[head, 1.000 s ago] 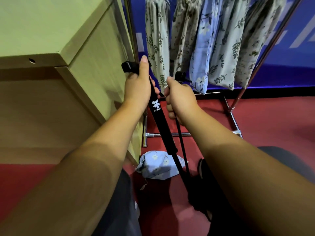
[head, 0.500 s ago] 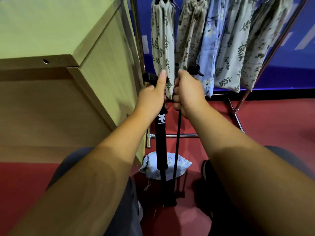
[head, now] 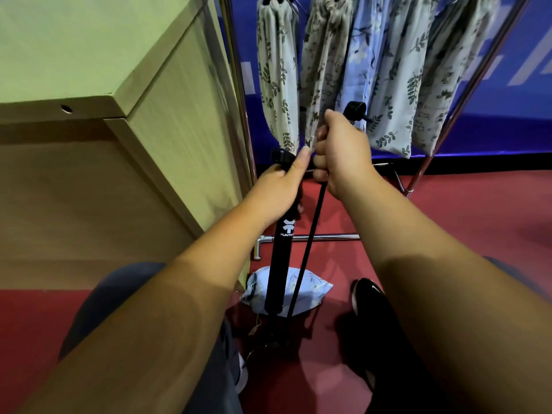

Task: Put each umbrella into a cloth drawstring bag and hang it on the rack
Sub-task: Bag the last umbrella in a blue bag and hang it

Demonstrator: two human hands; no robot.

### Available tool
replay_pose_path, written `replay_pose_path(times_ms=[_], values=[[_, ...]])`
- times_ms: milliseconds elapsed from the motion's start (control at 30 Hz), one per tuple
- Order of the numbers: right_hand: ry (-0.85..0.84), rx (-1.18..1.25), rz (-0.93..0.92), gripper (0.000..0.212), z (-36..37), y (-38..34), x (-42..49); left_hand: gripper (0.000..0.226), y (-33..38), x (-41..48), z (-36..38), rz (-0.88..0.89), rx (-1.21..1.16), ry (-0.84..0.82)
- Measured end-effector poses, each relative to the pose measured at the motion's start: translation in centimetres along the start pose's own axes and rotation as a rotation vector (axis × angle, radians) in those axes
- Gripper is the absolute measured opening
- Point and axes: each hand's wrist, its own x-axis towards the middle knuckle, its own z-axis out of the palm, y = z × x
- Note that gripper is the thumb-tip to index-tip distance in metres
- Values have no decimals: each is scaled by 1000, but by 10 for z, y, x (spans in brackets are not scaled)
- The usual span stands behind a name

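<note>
Several leaf-printed cloth drawstring bags (head: 385,70) hung apparently filled on the metal rack (head: 239,100), yet the left hand (head: 277,189) curled round a thick black logo-marked umbrella (head: 282,258) and the right hand (head: 343,153) round a thin black knob-topped rod (head: 307,249), both unbagged above the crumpled pale-blue floral bag (head: 310,289) on the red floor (head: 448,219).

- Black umbrella (head: 283,258): a slim closed tube with a white logo. It stands nearly upright with its tip down at the floor (head: 448,219), and the left hand (head: 277,191) grips its top.
- Thin black rod (head: 307,243): leans just beside the umbrella. It has a black knob at the top and is held in the right hand (head: 343,153).
- Blue floral drawstring bag (head: 313,289): lies crumpled on the floor behind both.
- Filled floral bags (head: 277,76): hang side by side on the chrome rack (head: 236,85).
</note>
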Motion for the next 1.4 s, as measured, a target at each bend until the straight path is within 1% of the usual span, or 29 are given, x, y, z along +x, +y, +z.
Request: replay_pose_path(times_ms=[133, 267, 300, 333, 400, 433, 467, 600, 700, 833, 967, 1100, 1200, 1300, 1400], values=[[6, 12, -7, 32, -4, -3, -1, 75, -2, -5, 5, 26, 52, -69], [18, 41, -56, 27, -8, -6, 1, 84, -4, -9, 7, 25, 81, -213], [16, 49, -60, 25, -10, -6, 1, 79, -6, -9, 7, 37, 94, -240], [11, 55, -59, 25, -11, -6, 1, 68, -8, -11, 9, 62, 92, -252], [5, 69, -58, 26, -11, -6, 1, 35, -12, -10, 12, 151, 80, -253], [5, 70, -58, 27, -11, -5, 0, 23, -13, -11, 14, 180, 80, -248], [4, 69, -59, 27, -10, -5, 0, 20, -13, -11, 15, 203, 78, -250], [-3, 63, -59, 29, -7, -2, 1, 48, -23, -3, 18, 209, 128, -255], [-13, 61, -49, 27, -6, 0, 2, 55, -24, -3, 17, 207, 135, -264], [-23, 55, -53, 28, -5, 1, 2, 49, -23, 0, 17, 208, 144, -243], [-32, 45, -55, 28, -3, 3, 1, 28, -23, 0, 16, 184, 148, -220], [-55, 61, -53, 32, -3, 4, 1, 23, -23, 1, 18, 199, 156, -185], [-67, 63, -68, 26, -4, 7, 3, 26, -23, 1, 21, 154, 124, -183], [-66, 33, -77, 21, -2, 7, 11, 27, -19, 1, 21, 96, 74, -118], [-105, -31, -81, 24, -3, 0, 13, 25, -18, 6, 17, -45, -97, -89]])
